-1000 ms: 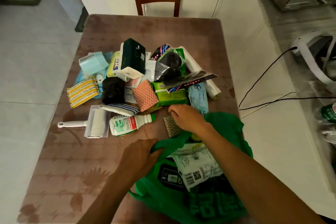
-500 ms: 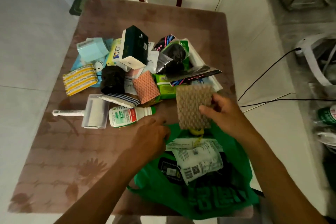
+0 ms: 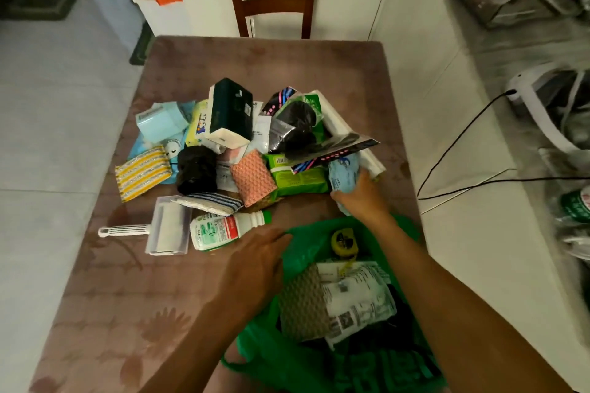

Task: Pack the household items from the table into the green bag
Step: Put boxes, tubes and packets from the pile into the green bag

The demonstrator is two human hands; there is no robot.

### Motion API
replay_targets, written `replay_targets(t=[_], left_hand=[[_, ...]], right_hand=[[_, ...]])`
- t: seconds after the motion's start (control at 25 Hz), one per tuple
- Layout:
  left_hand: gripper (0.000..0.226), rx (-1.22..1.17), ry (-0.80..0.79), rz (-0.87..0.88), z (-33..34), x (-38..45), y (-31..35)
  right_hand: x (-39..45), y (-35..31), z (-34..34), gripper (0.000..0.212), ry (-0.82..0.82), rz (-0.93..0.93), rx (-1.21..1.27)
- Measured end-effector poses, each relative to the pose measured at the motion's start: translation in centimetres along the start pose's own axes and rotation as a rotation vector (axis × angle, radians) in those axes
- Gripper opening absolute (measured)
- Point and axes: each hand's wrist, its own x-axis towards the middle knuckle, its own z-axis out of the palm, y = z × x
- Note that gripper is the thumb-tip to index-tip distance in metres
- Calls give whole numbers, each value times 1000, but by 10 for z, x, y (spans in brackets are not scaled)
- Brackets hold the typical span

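Green bag (image 3: 306,249) under relaxed left fingers (image 3: 274,241); right fingers (image 3: 346,193) around blue packet (image 3: 343,177)

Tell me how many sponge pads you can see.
4: a yellow striped sponge at the pile's left edge, a blue striped sponge above the bottle, an orange sponge mid-pile, and a brown sponge inside the green bag. The pile may hide more.
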Motion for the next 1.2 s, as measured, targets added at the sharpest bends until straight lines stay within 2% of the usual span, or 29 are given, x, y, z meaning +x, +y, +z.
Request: replay_targets(t=[0.04, 0.08, 0.16, 0.24, 0.4, 0.44, 0.52, 0.6, 0.64, 0.68, 0.72, 0.8, 0.88, 0.92, 0.96, 1.0, 1.04, 1.08, 1.12, 1.16, 1.2], left_hand=[[49, 0, -5, -18, 1, -5, 0], [48, 6, -6, -22, 1, -10, 1], [46, 2, -15, -15, -2, -14, 1], [42, 9, -35, -30, -4, -8, 2], [28, 75, -83, -31, 1, 18, 7], [34, 60, -93, -38, 4, 25, 10], [51, -10, -66, -59, 14, 34, 11], [50, -41, -10, -79, 20, 40, 10], [47, -63, 14, -99, 21, 42, 10], [46, -96, 41, -110, 20, 41, 9], [45, -139, 66, -98, 18, 37, 9], [49, -225, 120, -26, 10, 23, 10], [59, -258, 100, -64, 6, 9, 11], [62, -234, 68, -147, 4, 4, 11], [58, -187, 48, -243, 5, 0, 11], [45, -149, 38, -310, 6, -2, 11], [27, -140, 43, -328, 8, -2, 11], [13, -169, 48, -318, 7, -2, 13], [13, -218, 57, -295, 5, 0, 16], [17, -264, 79, -286, 2, 3, 19], [18, -301, 128, -278, -5, 8, 23]], right_hand=[[9, 6, 11, 82, -18, 53, 30], [16, 14, 21, 79, -11, 80, 60], [20, 21, 21, 58, 55, 125, 128], [12, 18, 1, 46, 76, 157, 316], [-70, 14, -65, 32, 141, 14, 681], [-96, 19, -80, 29, 121, 7, 749], [-143, 38, -92, 29, -35, 69, 771], [-164, 57, -72, 37, -227, 243, 605], [-167, 68, -54, 38, -280, 291, 459], [-169, 79, -39, 38, -299, 264, 297], [-169, 85, -29, 41, -237, 177, 148], [-168, 87, -37, 51, 84, -38, -109], [-162, 94, -56, 74, 315, -189, -388], [-158, 99, -65, 89, 325, -145, -504], [-151, 110, -72, 100, 288, -25, -545], [-143, 117, -77, 100, 230, 127, -483], [-135, 122, -80, 85, 165, 269, -337], [-131, 119, -83, 58, 88, 352, -158], [-129, 110, -86, 31, 51, 372, 63], [-129, 96, -88, 19, 66, 333, 282], [-130, 77, -94, 18, 86, 276, 497]])
